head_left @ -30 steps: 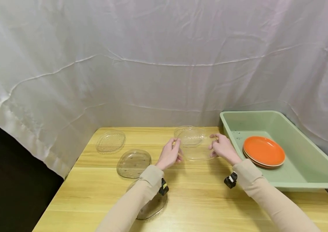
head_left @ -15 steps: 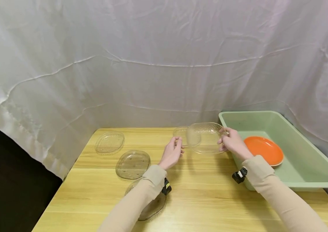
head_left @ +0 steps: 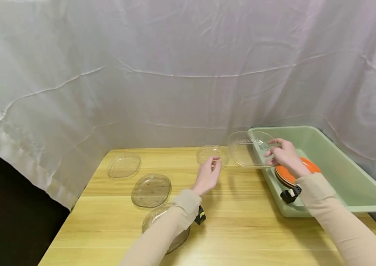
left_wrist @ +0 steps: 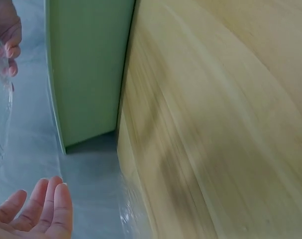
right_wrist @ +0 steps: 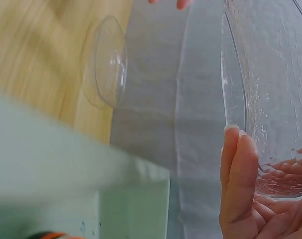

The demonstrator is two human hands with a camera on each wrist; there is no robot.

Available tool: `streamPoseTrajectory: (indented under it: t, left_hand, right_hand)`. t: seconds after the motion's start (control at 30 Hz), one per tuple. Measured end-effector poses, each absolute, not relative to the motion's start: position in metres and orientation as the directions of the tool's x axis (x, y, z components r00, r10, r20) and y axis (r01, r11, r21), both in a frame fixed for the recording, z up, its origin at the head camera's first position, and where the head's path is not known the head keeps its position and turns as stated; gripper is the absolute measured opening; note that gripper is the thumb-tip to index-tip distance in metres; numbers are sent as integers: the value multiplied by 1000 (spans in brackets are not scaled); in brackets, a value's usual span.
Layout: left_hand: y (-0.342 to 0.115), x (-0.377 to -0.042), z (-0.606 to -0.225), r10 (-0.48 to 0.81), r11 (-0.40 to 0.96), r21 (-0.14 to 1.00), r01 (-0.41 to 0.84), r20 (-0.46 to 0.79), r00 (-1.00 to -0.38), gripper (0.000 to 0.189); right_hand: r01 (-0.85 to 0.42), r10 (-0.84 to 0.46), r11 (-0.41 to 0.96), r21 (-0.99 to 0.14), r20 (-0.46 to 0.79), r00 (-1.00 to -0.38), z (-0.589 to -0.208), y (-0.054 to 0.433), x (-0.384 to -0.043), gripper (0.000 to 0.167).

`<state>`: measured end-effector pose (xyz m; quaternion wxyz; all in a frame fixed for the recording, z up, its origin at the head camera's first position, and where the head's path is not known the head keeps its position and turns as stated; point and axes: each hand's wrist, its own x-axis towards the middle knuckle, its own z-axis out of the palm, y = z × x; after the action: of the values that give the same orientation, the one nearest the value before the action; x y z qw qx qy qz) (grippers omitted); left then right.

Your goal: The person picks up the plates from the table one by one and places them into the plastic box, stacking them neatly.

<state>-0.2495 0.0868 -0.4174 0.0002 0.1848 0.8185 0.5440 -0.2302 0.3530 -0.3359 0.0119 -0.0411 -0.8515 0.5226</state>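
Note:
A clear plate (head_left: pixel 246 157) is pinched at its right edge by my right hand (head_left: pixel 285 157), which holds it in the air over the left rim of the green tub (head_left: pixel 277 201). In the right wrist view the textured clear plate (right_wrist: pixel 275 89) shows fingers along its edge. My left hand (head_left: pixel 207 177) hovers above the table with loosely bent fingers and holds nothing. In the left wrist view the left hand (left_wrist: pixel 41 211) is apart from anything. Behind its fingertips, near the back edge, a smaller clear dish (head_left: pixel 204 152) lies on the wood.
Orange plates (head_left: pixel 309 165) are stacked inside the tub, partly hidden by my right hand. On the left of the wooden table (head_left: pixel 108 221) lie a clear plate (head_left: pixel 124 165), a smoky plate (head_left: pixel 151 191) and another smoky plate (head_left: pixel 156 214) under my left forearm. A pale curtain (head_left: pixel 174 99) stands behind.
My right hand has carried the clear plate right and up to the tub's rim. The left hand has let go of that plate, then drifted a little to the right.

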Motion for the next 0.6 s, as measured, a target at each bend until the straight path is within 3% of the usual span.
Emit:
streamPoseTrajectory:
  t: [0.33, 0.6]
  left_hand:
    - [117, -241, -413, 410, 403, 798, 448, 280, -868, 38]
    - [143, -226, -407, 551, 523, 585, 620, 322, -769, 40]
  right_hand:
    - [71, 87, 508, -858, -31, -996, -327, 396, -225, 54]
    - [98, 115, 542, -834, -41, -992, -326, 435, -223, 56]
